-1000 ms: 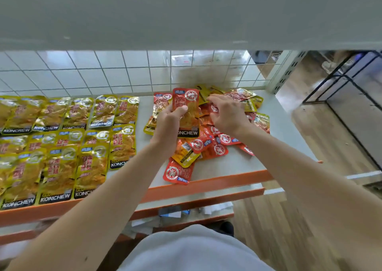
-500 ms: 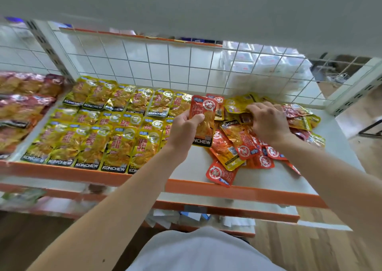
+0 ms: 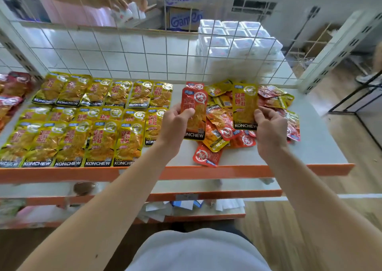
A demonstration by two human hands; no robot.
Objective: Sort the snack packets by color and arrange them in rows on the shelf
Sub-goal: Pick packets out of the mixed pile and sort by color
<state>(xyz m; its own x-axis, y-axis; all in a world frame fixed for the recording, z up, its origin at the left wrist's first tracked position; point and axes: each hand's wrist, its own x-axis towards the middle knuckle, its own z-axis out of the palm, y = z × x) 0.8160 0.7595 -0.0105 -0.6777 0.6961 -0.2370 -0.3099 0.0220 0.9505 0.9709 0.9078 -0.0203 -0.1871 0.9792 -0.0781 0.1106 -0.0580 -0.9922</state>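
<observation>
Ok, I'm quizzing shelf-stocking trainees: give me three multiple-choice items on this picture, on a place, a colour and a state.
1. Where do the neat yellow rows lie? A) left of the mixed pile B) right of it C) on the floor
2. The right hand holds a packet of which colour? A) red B) green C) yellow
3. The left hand is: A) flat and empty B) gripping a red packet C) pointing
Answers: 1 A, rows fill the shelf's left part; 2 C, yellow packet held upright; 3 B, thumb across its front.

white shelf (image 3: 322,146), yellow rows (image 3: 86,124), mixed pile (image 3: 225,134)
</observation>
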